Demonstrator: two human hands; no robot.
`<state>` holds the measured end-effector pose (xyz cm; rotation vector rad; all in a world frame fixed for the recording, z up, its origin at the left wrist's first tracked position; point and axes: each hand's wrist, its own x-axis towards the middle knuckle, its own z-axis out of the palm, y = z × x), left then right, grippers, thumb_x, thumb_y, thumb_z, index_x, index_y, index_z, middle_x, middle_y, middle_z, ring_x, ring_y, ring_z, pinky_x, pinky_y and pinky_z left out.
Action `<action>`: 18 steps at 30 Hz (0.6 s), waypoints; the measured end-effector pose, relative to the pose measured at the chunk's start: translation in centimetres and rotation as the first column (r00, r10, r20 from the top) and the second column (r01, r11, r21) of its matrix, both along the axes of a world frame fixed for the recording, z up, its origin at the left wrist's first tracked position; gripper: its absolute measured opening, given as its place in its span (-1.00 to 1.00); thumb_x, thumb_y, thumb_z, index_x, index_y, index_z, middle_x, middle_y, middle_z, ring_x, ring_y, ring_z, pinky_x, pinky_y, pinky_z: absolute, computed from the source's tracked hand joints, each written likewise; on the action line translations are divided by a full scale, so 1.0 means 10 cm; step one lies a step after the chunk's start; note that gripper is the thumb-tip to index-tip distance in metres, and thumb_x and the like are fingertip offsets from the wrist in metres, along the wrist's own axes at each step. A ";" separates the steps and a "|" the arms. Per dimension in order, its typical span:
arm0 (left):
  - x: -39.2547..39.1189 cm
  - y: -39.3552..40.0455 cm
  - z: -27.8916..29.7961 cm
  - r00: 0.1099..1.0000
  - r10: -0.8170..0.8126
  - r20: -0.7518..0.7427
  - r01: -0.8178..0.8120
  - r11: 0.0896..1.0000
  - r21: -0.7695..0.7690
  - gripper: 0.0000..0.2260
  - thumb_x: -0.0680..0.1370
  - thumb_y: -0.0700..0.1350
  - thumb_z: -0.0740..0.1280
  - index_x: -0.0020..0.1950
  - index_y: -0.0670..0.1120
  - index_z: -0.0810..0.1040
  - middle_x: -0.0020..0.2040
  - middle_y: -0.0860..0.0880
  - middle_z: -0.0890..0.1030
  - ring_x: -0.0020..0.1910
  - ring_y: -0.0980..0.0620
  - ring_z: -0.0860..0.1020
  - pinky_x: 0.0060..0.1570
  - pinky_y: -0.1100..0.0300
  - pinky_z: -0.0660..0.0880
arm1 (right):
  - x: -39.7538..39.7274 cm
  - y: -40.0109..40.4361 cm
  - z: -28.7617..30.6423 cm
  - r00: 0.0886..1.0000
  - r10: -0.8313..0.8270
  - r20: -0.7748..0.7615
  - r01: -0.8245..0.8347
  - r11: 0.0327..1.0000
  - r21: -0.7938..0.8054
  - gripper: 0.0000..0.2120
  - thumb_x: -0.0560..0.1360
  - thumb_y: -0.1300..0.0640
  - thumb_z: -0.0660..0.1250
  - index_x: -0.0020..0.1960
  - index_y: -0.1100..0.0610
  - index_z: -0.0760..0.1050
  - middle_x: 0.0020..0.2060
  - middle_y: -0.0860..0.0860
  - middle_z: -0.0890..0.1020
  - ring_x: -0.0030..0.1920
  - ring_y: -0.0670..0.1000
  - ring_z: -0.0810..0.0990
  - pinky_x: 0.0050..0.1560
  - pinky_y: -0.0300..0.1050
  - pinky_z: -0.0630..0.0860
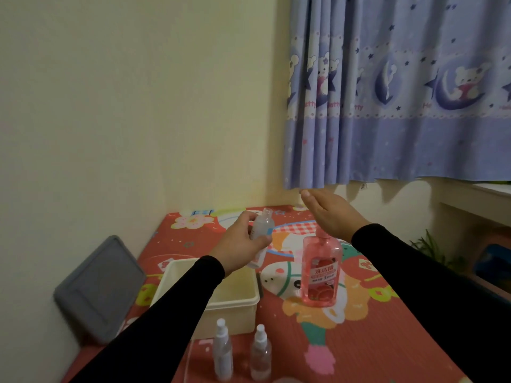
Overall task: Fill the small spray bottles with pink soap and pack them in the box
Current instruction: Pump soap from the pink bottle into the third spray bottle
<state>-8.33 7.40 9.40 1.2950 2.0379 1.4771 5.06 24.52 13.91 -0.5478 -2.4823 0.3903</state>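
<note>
My left hand (243, 244) grips a small clear bottle (262, 225) with its top off, held tilted above the table. My right hand (330, 214) lies flat with straight fingers over the pump head of the pink soap bottle (320, 272), which stands upright mid-table. A cream plastic box (237, 299) sits under my left forearm; its inside is partly hidden by the arm. Two capped clear spray bottles (222, 351) (260, 352) stand at the table's near edge in front of the box.
The table wears a red cartoon-print cover (373, 327). A grey lid (101, 288) leans against the wall at the left. A blue curtain (401, 106) hangs behind, with a shelf and a green plant (431, 247) at the right.
</note>
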 end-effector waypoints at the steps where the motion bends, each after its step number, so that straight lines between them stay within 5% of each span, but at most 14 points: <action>1: 0.01 -0.07 -0.01 1.000 0.008 0.007 -0.008 1.000 0.010 -0.70 0.55 -0.07 0.37 0.22 0.01 0.36 0.08 -0.07 0.60 -0.03 -0.01 0.62 -0.16 0.20 0.55 | 0.03 -0.06 -0.02 1.000 0.015 -0.004 -0.015 1.000 -0.002 -0.53 0.67 -0.08 -0.05 0.29 0.18 0.47 0.21 0.12 0.57 0.23 0.12 0.49 0.18 -0.08 0.34; 5: 0.07 -0.36 -0.07 0.999 0.043 0.025 -0.044 0.998 0.039 -0.67 0.54 -0.09 0.39 0.25 -0.02 0.36 0.09 -0.07 0.59 -0.06 0.04 0.61 -0.24 0.29 0.50 | 0.13 -0.27 -0.13 0.999 0.050 -0.001 -0.050 0.999 0.011 -0.54 0.66 -0.09 -0.03 0.38 0.12 0.42 0.32 0.08 0.51 0.33 0.08 0.44 0.29 -0.11 0.29; 13: 0.08 -0.92 -0.26 0.993 0.112 0.048 -0.114 0.992 0.046 -0.66 0.50 -0.09 0.44 0.21 0.01 0.40 0.14 -0.09 0.59 0.05 -0.04 0.61 0.02 0.06 0.59 | 0.21 -0.80 -0.37 0.987 0.156 0.034 -0.156 0.988 0.012 -0.53 0.64 -0.13 -0.01 0.42 0.07 0.38 0.36 -0.01 0.47 0.36 -0.01 0.40 0.28 -0.19 0.27; 18: 0.09 -1.21 -0.38 0.982 0.179 0.053 -0.182 0.982 0.045 -0.66 0.51 -0.10 0.43 0.22 0.00 0.40 0.13 -0.07 0.57 0.06 -0.04 0.58 -0.12 0.20 0.52 | 0.18 -1.16 -0.54 0.968 0.249 0.039 -0.249 0.968 -0.011 -0.55 0.65 -0.11 0.01 0.45 0.04 0.34 0.42 -0.05 0.41 0.42 -0.05 0.33 0.28 -0.28 0.19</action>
